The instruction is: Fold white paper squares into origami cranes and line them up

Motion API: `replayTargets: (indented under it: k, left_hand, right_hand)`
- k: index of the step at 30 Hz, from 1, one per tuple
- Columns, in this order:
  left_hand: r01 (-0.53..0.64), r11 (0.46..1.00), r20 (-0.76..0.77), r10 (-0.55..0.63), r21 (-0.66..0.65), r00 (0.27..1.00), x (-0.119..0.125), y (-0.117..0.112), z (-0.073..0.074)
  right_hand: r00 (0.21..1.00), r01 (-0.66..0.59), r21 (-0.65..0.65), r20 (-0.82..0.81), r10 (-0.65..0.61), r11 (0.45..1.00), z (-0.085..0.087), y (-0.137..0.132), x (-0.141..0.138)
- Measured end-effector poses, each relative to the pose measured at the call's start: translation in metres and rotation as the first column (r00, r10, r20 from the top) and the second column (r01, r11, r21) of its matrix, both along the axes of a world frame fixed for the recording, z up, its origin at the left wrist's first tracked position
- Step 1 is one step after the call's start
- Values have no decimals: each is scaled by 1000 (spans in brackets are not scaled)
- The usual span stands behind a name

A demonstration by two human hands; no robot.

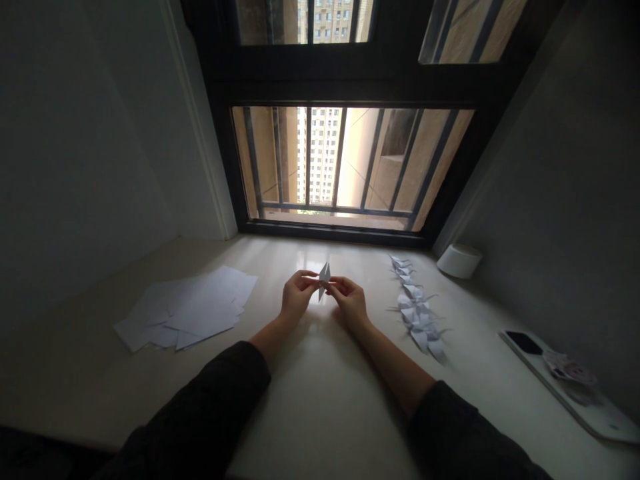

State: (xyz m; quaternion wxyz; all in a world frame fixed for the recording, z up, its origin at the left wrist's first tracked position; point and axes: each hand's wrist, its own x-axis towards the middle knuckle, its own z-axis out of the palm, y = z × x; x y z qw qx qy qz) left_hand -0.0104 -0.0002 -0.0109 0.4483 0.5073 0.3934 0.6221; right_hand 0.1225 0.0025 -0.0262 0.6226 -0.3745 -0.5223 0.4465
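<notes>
Between my two hands, just above the pale counter, is a small folded piece of white paper, upright and diamond-shaped with a split at its upper point. My left hand pinches its left side between thumb and fingers. From the other side my right hand grips it the same way, and the fingertips hide its middle. To the right stands a row of several folded white paper cranes with thin pointed ends. Loose white paper sheets lie in an overlapping pile on the left.
A white roll-like object sits in the back right corner. Along the right wall lies a white phone with a ring-like attachment on its back. A dark-framed window with bars closes off the far side.
</notes>
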Motion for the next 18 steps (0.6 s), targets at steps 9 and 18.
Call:
replayTargets:
  k: [9, 18]
  left_hand:
    - [58, 990, -64, -67, -131, 996, -3, 3, 2]
    - [9, 996, -261, -30, -83, 965, -8, 3, 0]
  right_hand:
    - [995, 36, 11, 90, -37, 999, -3, 1, 2]
    - [952, 121, 97, 271, -143, 988, 1, -4, 4]
